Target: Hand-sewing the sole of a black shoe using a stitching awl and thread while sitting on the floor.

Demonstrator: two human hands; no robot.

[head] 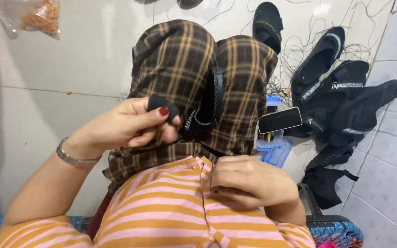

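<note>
Left hand (129, 126): thumb and curled fingers (161, 111) pinch one end of a black shoe upper (205, 108), which lies directly beyond the fingertips, toward the person's right. The upper rests in the cleft between the two knees under a brown plaid skirt (175, 59); its long axis runs roughly up the frame, away from the body, its trimmed edge pointing toward the knees. Right hand (249, 181): fingers pressed together in a loose fist against the striped orange-and-pink shirt (161, 206); whether it grips anything cannot be told. The left hand is the nearer. More black shoe uppers (341, 101) lie heaped on the tiled floor (60, 59), well apart.
</note>
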